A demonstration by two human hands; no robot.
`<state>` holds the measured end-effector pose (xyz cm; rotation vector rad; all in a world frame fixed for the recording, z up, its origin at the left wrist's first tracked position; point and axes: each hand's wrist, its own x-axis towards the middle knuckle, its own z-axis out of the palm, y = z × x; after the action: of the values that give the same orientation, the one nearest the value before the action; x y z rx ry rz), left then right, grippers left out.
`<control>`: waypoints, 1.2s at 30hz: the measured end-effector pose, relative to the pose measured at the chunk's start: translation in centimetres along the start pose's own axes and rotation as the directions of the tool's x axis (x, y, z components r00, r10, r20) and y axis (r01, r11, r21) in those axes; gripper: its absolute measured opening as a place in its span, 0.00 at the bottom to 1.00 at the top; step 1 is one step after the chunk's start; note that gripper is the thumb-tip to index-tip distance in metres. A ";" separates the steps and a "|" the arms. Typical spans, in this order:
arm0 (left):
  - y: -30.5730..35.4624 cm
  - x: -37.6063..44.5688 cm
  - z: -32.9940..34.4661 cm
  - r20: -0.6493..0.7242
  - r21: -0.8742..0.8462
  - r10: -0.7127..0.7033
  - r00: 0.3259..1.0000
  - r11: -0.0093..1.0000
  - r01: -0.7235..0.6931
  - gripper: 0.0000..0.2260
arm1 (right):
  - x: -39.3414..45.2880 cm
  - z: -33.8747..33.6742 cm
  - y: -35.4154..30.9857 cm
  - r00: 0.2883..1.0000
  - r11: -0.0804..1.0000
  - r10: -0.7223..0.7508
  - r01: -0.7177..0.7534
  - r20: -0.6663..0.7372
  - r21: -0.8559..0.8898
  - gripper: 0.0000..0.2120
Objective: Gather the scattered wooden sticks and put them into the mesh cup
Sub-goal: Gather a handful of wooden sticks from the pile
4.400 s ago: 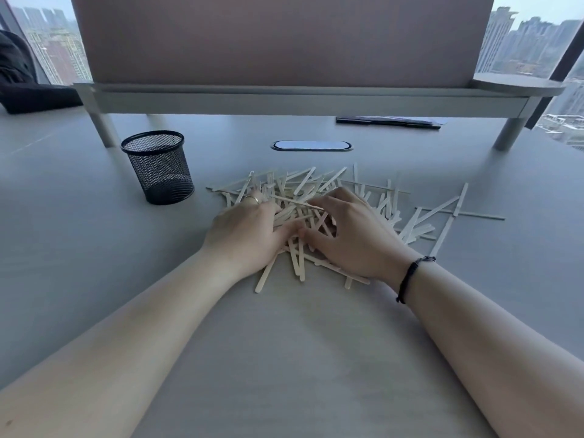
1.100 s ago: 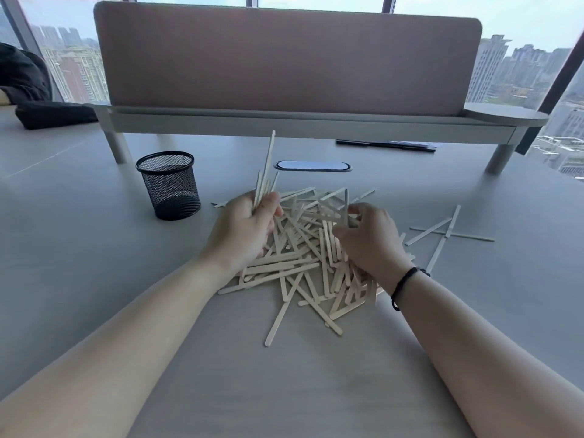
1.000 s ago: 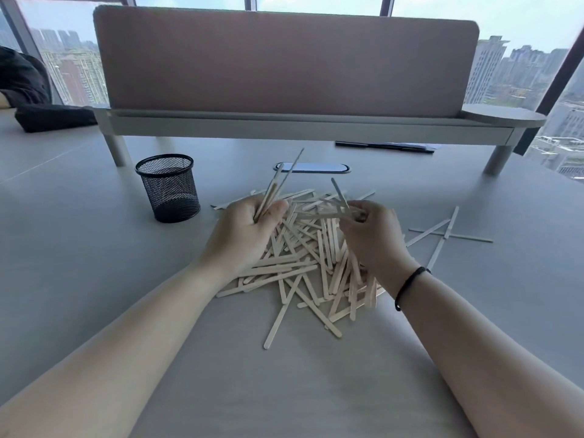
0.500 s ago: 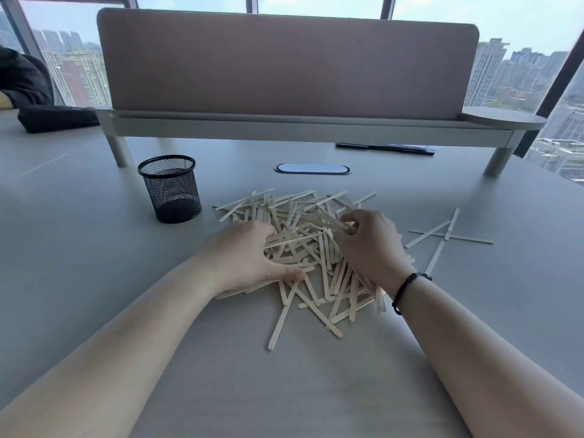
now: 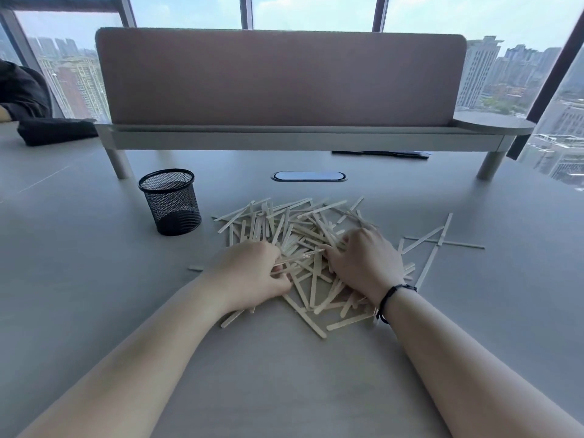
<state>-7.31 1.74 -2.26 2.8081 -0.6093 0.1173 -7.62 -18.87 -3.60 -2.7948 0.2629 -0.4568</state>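
Observation:
A loose heap of pale wooden sticks (image 5: 284, 222) lies spread on the grey table (image 5: 94, 279) in the middle of the view. My left hand (image 5: 249, 276) rests on the heap's near left side, its fingers curled around a few sticks that jut to the right. My right hand (image 5: 366, 260) lies knuckles-up on the right side, fingers bent into the sticks; what it holds is hidden. The black mesh cup (image 5: 170, 202) stands upright and looks empty, to the left of the heap. Three stray sticks (image 5: 439, 241) lie apart at the right.
A raised shelf with a pink divider panel (image 5: 278, 77) spans the back of the table on short legs. An oval cable port (image 5: 308, 176) sits behind the heap. A dark bag (image 5: 53, 131) lies at the far left, dark flat items (image 5: 379, 153) under the shelf.
A second ago my left hand held a bunch of sticks upright above the heap. Both hands have since come down onto the heap, and the left now grips sticks low and sideways.

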 end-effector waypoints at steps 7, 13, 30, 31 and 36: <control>-0.6 -0.1 -1.1 -0.161 0.026 0.030 0.986 0.999 -0.026 0.09 | 0.2 0.2 -0.2 0.999 0.999 0.040 -0.040 -0.010 0.021 0.27; -2.1 0.1 -0.7 -0.427 -0.240 0.100 0.899 0.946 -0.219 0.11 | 0.1 0.5 -0.2 0.998 0.998 0.061 -0.061 -0.006 0.022 0.23; -2.4 0.5 -1.3 -0.439 -0.704 -0.350 0.827 0.707 -0.075 0.13 | 3.4 0.3 -2.8 0.973 0.993 0.098 -0.083 0.209 -0.078 0.25; -2.4 0.5 -1.2 -0.450 -0.701 -0.346 0.823 0.708 -0.086 0.15 | 3.7 0.2 -2.8 0.965 0.994 0.092 -0.074 0.244 -0.082 0.24; -2.5 0.9 -1.3 -0.482 -0.778 -0.363 0.797 0.596 -0.199 0.16 | 4.5 -0.2 -3.4 0.946 0.993 0.034 0.004 0.323 -0.115 0.15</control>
<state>-5.49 3.95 -1.49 1.7247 -0.2408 0.5488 -3.04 -16.72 -1.08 -2.9174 0.2415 0.0291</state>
